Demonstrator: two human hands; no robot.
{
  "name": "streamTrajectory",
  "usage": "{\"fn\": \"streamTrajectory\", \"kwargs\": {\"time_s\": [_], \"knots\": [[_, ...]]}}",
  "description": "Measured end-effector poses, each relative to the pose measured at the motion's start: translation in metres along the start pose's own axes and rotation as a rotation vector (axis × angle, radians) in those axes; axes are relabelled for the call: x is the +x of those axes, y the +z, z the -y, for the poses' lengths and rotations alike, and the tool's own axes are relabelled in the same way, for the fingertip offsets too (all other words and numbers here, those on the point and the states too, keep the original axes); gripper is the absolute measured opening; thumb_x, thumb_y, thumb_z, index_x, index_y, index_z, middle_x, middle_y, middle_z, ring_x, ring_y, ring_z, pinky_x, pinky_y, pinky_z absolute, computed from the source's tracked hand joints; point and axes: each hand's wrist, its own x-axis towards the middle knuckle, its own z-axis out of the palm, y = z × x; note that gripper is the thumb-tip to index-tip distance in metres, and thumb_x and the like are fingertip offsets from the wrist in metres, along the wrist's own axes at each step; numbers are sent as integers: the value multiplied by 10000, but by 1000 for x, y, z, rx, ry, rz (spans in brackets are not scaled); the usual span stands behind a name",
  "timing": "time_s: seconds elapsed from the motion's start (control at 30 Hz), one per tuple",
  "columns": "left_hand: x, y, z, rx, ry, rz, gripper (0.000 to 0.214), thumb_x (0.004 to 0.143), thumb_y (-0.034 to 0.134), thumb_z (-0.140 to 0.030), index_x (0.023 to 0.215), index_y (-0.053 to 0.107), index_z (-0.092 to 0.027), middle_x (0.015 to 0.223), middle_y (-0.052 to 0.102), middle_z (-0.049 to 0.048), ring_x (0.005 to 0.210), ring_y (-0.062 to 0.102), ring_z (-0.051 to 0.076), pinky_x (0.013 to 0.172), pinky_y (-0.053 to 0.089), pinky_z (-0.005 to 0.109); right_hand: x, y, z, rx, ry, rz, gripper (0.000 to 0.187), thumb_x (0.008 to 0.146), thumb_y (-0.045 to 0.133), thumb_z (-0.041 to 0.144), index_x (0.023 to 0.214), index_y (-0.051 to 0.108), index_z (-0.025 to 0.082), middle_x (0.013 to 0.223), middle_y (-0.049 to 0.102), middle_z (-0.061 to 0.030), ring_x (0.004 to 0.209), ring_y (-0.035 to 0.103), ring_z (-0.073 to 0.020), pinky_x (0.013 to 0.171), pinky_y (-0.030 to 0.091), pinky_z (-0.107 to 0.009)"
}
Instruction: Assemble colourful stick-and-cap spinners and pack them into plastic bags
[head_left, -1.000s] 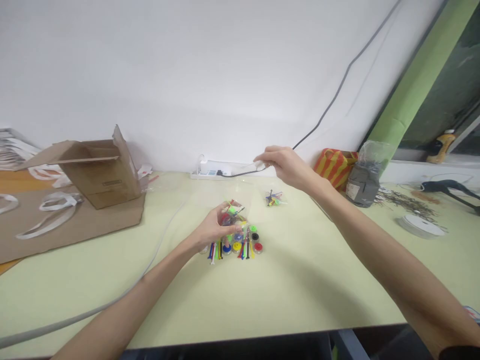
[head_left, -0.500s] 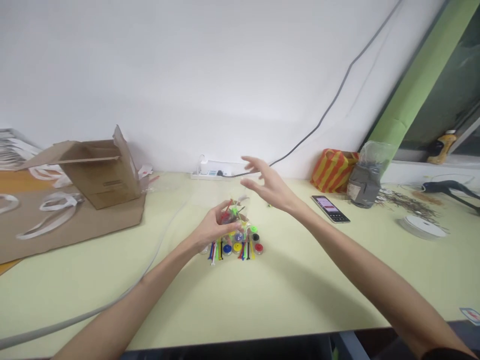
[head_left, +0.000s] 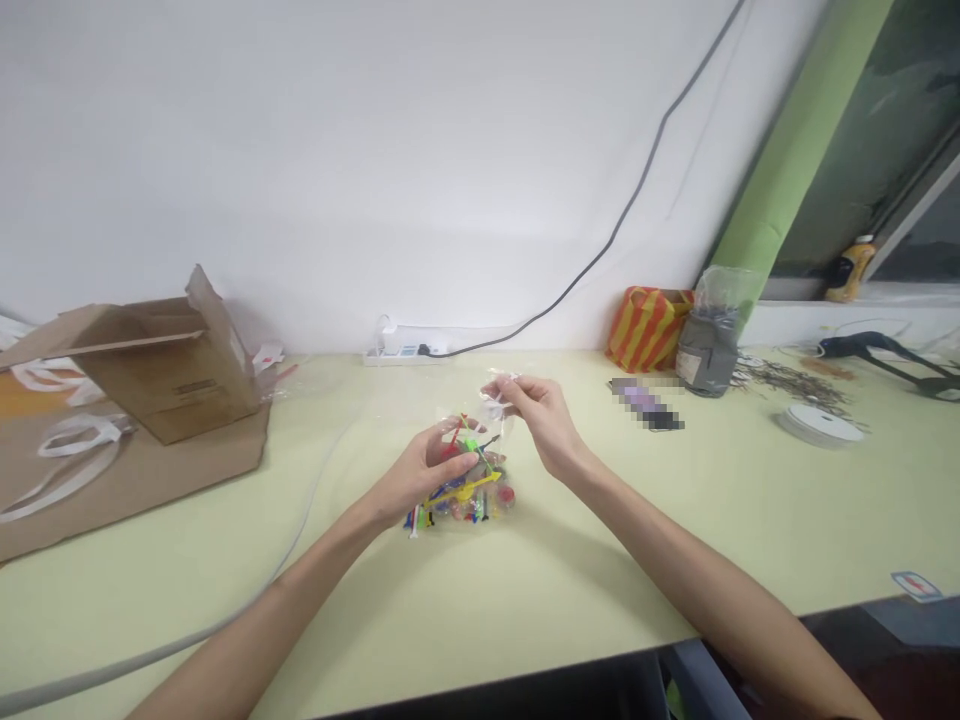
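Centrally placed clear bag point(head_left: 486, 478): between the hands, low over the table point(head_left: 480, 610); coloured pieces point(head_left: 465, 491) show through it.
Left hand point(head_left: 435, 462): half curled around the bag's left side, thumb across the front.
Right hand point(head_left: 541, 412): raised slightly higher, wrist bent, fingertips pinching clear film point(head_left: 495, 404).
Forearms: slanting inward.

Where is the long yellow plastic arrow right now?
The yellow arrow is below the middle of the head view, just below the left hand, with a round red piece at its right.
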Motion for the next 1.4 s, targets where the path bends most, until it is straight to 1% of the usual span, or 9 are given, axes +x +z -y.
{"fn": "streamTrajectory", "kwargs": {"time_s": [0.2, 0.43, 0.6, 0.7, 0.83, 0.93, 1.03, 1.27, 1.4], "knots": [[2, 2, 1, 23, 23, 3, 777, 711, 867, -262, 1354, 433, -239, 1135, 740, 136, 1000, 732, 285, 765, 606, 325, 9, -11, 26, -207, -186, 83, 324, 896, 688, 511, 837, 748, 198, 832, 711, -38, 744, 625, -179, 683, 484, -290], [2, 4, 0, 56, 100, -90, 768, 726, 853, -286, 1368, 434, -227, 1140, 717, 136, 1015, 711, 270, 855, 593, 380, 15, -21, 62, -516, -432, 86, 184, 871, 761, 372, 1011, 746, 254, 876, 637, -24, 816, 591, -189, 741, 483, -314], [2, 4, -1, 70, 161, -165, 672, 770, 816, -348, 1325, 454, -241, 1107, 729, 99, 933, 720, 233, 846, 584, 360, 15, -26, 60, -467, -201, 235, 216, 874, 732, 398, 957, 731, 198, 798, 661, -22, 680, 581, -160, 632, 461, -284], [-1, 4, -3, 142, 156, -193, 446, 895, 649, -489, 1233, 545, -217, 928, 747, 59, 787, 713, 208, 739, 584, 326, 6, -20, 39, -233, -80, 149, 293, 891, 684, 443, 776, 675, 174, 717, 640, -25, 672, 582, -161, 611, 457, -272], [-4, 9, -7, 275, 217, -265, 436, 967, 493, -535, 979, 705, -154, 893, 744, 79, 815, 707, 213, 671, 572, 281, -14, -2, 12, -54, -112, -39, 304, 945, 602, 444, 768, 558, 202, 728, 599, -7, 670, 569, -152, 607, 470, -261], [-6, 14, -10, 204, 242, -321, 400, 950, 545, -496, 1077, 697, -148, 987, 766, 117, 789, 731, 233, 621, 586, 302, -25, 9, 5, -34, -152, -89, 291, 983, 550, 481, 842, 499, 232, 683, 532, 29, 562, 512, -135, 524, 444, -245], [-6, 16, -12, 137, 284, -380, 380, 909, 641, -410, 1208, 630, -175, 879, 785, 93, 600, 709, 194, 554, 559, 284, -28, 11, 4, -10, -172, -95, 232, 985, 553, 482, 1003, 536, 251, 667, 523, 41, 525, 493, -136, 495, 438, -245], [-6, 9, -12, -23, 345, -266, 267, 882, 614, -376, 736, 593, -154, 895, 777, 127, 643, 721, 225, 552, 575, 326, -30, -7, -4, 38, -217, 29, 279, 945, 521, 305, 724, 642, 183, 734, 622, -37, 661, 607, -168, 644, 508, -301], [-4, 9, -9, 134, 326, -423, 345, 839, 710, -351, 663, 465, -184, 722, 714, 39, 581, 705, 194, 543, 576, 300, -37, 0, -10, 78, -95, 44, 227, 895, 641, 369, 769, 593, 186, 709, 621, -14, 633, 637, -171, 618, 541, -297]]}}
